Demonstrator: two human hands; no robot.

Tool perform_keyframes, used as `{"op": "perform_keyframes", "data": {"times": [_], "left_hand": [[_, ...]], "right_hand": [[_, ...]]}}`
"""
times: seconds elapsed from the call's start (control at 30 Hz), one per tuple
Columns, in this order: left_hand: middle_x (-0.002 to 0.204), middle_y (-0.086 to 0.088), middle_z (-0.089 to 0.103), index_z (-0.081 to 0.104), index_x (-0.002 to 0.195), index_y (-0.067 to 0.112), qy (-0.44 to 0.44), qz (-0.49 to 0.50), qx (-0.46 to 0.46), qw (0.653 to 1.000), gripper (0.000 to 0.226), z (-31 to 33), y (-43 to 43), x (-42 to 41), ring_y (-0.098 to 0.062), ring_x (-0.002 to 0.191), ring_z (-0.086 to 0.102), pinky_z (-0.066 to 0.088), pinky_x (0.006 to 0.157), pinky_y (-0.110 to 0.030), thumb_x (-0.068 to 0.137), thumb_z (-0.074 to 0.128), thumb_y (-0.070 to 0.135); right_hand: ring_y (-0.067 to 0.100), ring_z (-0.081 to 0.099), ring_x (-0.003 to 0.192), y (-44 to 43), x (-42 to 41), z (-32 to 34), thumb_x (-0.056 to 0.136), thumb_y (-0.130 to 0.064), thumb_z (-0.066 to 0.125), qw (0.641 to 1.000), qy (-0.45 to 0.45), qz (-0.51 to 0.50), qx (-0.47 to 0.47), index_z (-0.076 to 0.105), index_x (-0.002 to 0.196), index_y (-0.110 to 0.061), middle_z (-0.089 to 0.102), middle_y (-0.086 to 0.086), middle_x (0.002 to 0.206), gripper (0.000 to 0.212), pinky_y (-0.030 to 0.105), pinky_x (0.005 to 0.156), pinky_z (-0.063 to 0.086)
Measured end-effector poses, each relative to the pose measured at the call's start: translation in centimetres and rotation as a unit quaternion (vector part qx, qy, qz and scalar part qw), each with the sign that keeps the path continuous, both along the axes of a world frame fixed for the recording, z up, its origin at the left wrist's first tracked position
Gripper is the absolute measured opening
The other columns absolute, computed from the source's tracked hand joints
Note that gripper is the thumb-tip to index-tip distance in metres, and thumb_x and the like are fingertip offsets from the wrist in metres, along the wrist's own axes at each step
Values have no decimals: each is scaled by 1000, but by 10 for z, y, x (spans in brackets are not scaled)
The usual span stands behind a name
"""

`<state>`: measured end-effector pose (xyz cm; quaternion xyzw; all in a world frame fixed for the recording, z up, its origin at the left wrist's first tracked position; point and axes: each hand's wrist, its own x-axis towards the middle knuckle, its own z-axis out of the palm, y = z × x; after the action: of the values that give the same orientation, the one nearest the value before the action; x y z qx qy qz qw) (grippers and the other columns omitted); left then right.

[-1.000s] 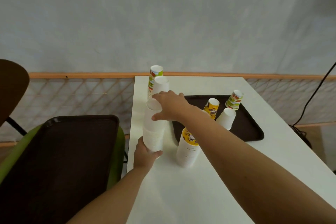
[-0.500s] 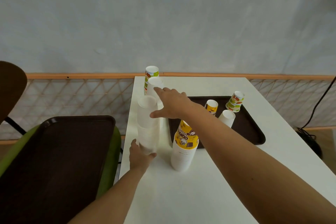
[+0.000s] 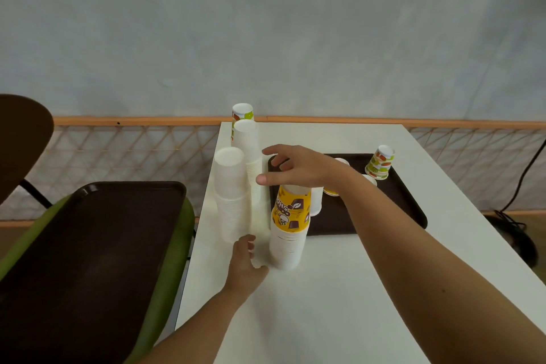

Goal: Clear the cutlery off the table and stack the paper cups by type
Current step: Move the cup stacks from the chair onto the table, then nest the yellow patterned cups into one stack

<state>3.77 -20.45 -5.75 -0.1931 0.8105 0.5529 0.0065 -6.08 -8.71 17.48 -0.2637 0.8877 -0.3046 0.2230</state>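
Note:
A tall stack of plain white cups stands near the white table's left edge. Behind it are a second white stack and a green-patterned stack. A white stack topped by a yellow printed cup stands in front of the dark tray. My left hand lies on the table just below the white stack's base, fingers loosely curled, holding nothing. Spread and empty, my right hand hovers above the yellow-topped stack. On the tray sit a green-patterned cup and a white cup, partly hidden by my arm.
A second dark tray rests on a green chair left of the table. A brown chair back is at the far left. A black cable hangs at the right. The wall runs behind the table.
My left hand has let go of the white stack's base and drawn back slightly. My right hand has left the top of that stack and moved right, over the yellow-topped stack.

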Motion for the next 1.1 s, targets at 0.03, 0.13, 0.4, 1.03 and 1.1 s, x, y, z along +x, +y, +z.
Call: {"op": "perform_keyframes", "data": {"times": [0.03,0.13,0.4,1.03,1.1], "left_hand": [[123,-1,41,36,131,15,-7,-15,-1,1000,72,-1,3,1,-17,105,45,45,89,-26,71,74,2],[135,-1,36,28,139,15,-26,-49,-7,998,91,1,10,-2,-19,119,44,42,101,-32,67,82,18],[144,-4,34,25,142,17,-33,-70,23,997,111,12,19,-20,-24,130,41,40,107,-45,53,89,37],[129,-5,56,40,133,17,1,-57,-15,998,91,3,33,-30,-25,118,54,44,96,-30,57,87,30],[127,-2,57,42,132,18,12,-63,5,998,87,2,32,-27,-23,117,54,43,93,-27,58,87,26]], "right_hand": [[19,46,127,6,2,-3,77,-51,67,999,-12,-11,-29,34,142,-32,46,-1,139,75,35,100,41],[18,38,134,24,8,-14,76,-42,72,993,-35,-45,-107,30,144,-33,41,-1,145,81,36,106,38],[10,46,114,42,16,-52,76,-21,76,978,-117,-82,-149,23,145,-32,45,-9,129,88,27,94,42],[15,54,115,44,27,-94,73,-22,79,966,-99,-158,-180,44,133,-23,58,-3,126,69,35,100,47],[16,55,115,45,24,-92,74,-24,78,967,-93,-157,-177,45,133,-23,58,-2,126,68,36,101,47]]}}
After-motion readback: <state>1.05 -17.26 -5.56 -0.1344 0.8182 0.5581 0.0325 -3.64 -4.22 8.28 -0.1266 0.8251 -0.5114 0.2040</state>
